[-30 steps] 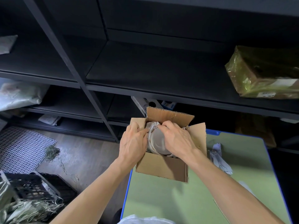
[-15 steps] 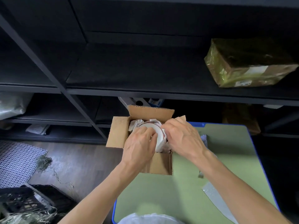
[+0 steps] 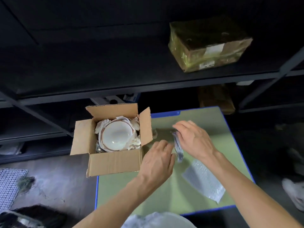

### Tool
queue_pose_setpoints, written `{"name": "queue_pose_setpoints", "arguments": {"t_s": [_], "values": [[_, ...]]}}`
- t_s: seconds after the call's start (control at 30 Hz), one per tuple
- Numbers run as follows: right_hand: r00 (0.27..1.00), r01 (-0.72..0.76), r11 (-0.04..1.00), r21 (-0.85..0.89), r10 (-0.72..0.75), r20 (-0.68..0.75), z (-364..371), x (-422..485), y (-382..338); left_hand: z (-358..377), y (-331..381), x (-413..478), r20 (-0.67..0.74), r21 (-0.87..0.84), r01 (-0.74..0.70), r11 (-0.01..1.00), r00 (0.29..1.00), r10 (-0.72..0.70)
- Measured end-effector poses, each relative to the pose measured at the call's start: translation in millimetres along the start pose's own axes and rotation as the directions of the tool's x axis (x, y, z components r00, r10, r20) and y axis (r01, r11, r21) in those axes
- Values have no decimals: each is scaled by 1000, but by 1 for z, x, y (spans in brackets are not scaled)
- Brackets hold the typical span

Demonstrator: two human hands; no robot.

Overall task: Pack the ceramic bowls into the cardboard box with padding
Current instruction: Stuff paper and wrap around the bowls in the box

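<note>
An open cardboard box stands on the left corner of a green table, flaps spread. Inside it a white ceramic bowl with a brown rim lies face up, with crumpled white paper padding packed around it. To the right of the box, my right hand pinches a narrow, twisted strip of bubble wrap above the table. My left hand is just left of that strip, fingers curled near its lower end; whether it touches the strip is unclear.
A flat bubble wrap sheet lies on the table at right. Dark metal shelving rises behind, with a taped parcel on it. A white mesh mat and dark crate are on the floor at left. Something white shows at the bottom edge.
Both hands have left the box and moved right over the table. The bowl now lies uncovered in the box. My right hand has taken up a bubble wrap strip.
</note>
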State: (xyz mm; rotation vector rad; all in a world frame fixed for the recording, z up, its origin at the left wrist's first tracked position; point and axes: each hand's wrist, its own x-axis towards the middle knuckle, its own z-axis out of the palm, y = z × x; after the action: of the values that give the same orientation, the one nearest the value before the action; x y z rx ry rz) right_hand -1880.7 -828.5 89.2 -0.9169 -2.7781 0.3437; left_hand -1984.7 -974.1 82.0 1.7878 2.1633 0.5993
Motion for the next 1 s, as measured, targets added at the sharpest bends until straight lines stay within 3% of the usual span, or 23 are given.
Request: {"name": "queue_pose_setpoints", "arguments": {"t_s": [0.1,0.17,0.27,0.33,0.37,0.43,0.5,0.63,0.73,0.83,1.0], "values": [[991,-38,999,-37,42,128,18,-9,11,21,-6,10,158,118,167,979,970,-185],[976,-32,999,-42,41,216,30,-13,16,35,-11,15,190,196,229,954,945,-266],[957,-12,999,-47,25,289,46,-17,21,53,-11,23,295,145,385,911,862,-411],[945,0,997,-72,23,326,55,-20,24,64,-9,36,365,354,343,870,806,-466],[939,7,997,-82,22,344,59,-21,25,70,-15,43,341,403,331,853,811,-475],[934,1,998,-63,22,356,65,-24,29,87,-27,55,226,334,398,854,846,-483],[933,-12,999,-38,25,359,70,-26,33,85,-33,66,215,214,503,837,812,-543],[919,-64,997,-32,71,388,76,-30,41,96,-41,66,292,370,353,859,834,-468],[910,-94,995,-30,98,404,81,-35,43,100,-38,53,257,267,385,884,855,-450],[909,-85,996,0,78,409,84,-40,40,96,-33,34,223,49,453,890,864,-451],[948,-59,991,117,19,319,78,-49,28,83,-21,11,198,-153,447,881,888,-416]]}}
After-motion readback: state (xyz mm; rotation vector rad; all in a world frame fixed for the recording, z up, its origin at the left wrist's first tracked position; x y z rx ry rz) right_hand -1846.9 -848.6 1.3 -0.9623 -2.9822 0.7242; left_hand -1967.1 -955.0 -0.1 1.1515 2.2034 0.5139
